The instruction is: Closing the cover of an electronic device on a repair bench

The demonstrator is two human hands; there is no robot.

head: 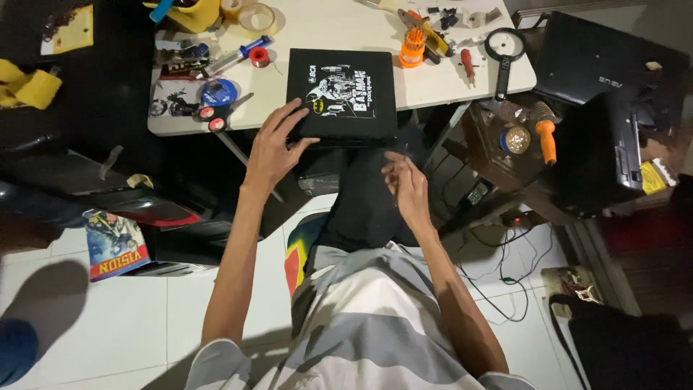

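A: Laptop (341, 92), black, lid shut, flat on the white table (346, 25) at its near edge, front edge looks to hang a bit past the rim. White sticker art on the lid.

B: Hands?

A: Head view only. Left hand (273, 148) w/ fingers spread and open, tips resting on the near-left corner of the lid, not wrapped round anything. Right hand (406, 186) is below the table edge, over the lap, fingers loosely curled, holding nothing, apart from the laptop.

B: How'd it handle?

A: Prob. rigid slab, moderately heavy, smooth plastic lid so likely a bit slick under flat fingertips. Fragile inside — screen under that lid, so I wouldn't press the middle. Best grip, I'd judge: both side edges, thumbs on top, fingers under the base.

B: Clutter nearby?

A: Scissors (220, 114) just left of it, orange screwdriver handle (412, 47) near the far-right corner, magnifier (504, 50) further right. Second dark laptop (606, 58) well apart on the right.
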